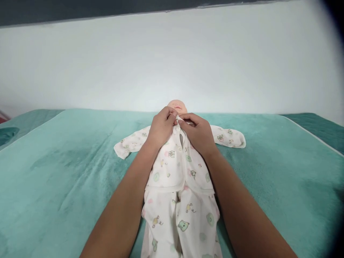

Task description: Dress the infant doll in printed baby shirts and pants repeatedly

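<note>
Head view: pinching collar (178,118) with left hand (160,126), touching same edge with right hand (199,134), equally near; cannot tell if pinching there also. Shirt (168,170) just below both hands, lengthwise between forearms (120,200); doll head (177,104) just beyond.

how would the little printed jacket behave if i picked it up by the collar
The jacket would probably hang floppy, since its cloth drapes and creases softly. It looks thin, so likely light for its size. The front gapes below the hands, so the lower edges would probably swing apart if lifted off the doll.
</note>
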### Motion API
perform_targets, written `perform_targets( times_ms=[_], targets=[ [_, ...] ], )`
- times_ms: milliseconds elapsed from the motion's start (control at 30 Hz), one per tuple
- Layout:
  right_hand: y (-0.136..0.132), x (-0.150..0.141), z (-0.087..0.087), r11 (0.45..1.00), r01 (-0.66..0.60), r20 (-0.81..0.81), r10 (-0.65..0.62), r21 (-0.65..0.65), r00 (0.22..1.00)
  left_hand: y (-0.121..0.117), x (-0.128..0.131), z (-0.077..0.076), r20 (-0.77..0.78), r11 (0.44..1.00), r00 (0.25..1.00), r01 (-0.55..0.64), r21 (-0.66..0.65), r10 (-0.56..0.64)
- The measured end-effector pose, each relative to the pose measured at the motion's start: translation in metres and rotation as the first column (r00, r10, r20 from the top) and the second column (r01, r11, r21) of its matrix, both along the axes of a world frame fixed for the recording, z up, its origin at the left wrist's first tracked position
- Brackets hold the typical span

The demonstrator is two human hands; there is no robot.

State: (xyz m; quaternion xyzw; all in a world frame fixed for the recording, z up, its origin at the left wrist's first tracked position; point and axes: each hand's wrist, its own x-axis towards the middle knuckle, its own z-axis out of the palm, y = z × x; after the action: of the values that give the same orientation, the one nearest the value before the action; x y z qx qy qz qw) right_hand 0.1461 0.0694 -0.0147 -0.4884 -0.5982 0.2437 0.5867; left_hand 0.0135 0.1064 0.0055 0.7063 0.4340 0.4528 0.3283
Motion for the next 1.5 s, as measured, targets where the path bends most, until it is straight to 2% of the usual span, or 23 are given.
perform_targets(
  times_ms=[200, 333, 567, 767, 967, 1133, 1300, 1500],
  targets=[
    [0.001, 0.006, -0.001, 0.989, -0.142, 0.019, 0.142, 0.034, 0.99, -0.006, 0.003, 0.008, -0.143, 0.999, 0.989, -0.051, -0.009, 0.049],
    [0.001, 0.009, 0.001, 0.978, -0.207, 0.049, 0.207, -0.013, 0.977, -0.003, 0.0, 0.007, -0.169, 0.999, 0.985, -0.035, -0.008, 0.033],
    [0.001, 0.011, -0.001, 0.98, -0.2, 0.029, 0.2, -0.014, 0.979, 0.009, -0.005, -0.002, -0.109, 0.999, 0.993, 0.046, -0.026, -0.049],
    [0.005, 0.013, -0.006, 0.982, -0.183, -0.118, 0.187, 0.039, 0.975, 0.003, -0.005, 0.003, -0.084, 0.997, 0.995, 0.046, -0.058, -0.05],
    [0.006, 0.011, -0.007, 0.993, -0.117, -0.17, 0.115, -0.003, 0.979, 0.003, -0.005, 0.0, 0.064, 0.986, 0.994, 0.094, -0.137, -0.086],
    [0.006, 0.01, -0.007, 0.987, -0.153, -0.17, 0.141, -0.058, 0.975, 0.007, -0.004, -0.004, 0.129, 0.994, 0.992, 0.008, -0.111, 0.006],
    [0.009, 0.012, -0.009, 0.984, -0.168, -0.141, 0.158, -0.061, 0.977, 0.005, -0.003, -0.003, 0.149, 0.992, 0.989, 0.034, -0.124, -0.015],
    [0.01, 0.012, -0.01, 0.983, -0.173, -0.139, 0.164, -0.06, 0.977, 0.005, -0.006, -0.004, 0.192, 0.995, 0.978, 0.09, -0.042, -0.08]
  ],
)
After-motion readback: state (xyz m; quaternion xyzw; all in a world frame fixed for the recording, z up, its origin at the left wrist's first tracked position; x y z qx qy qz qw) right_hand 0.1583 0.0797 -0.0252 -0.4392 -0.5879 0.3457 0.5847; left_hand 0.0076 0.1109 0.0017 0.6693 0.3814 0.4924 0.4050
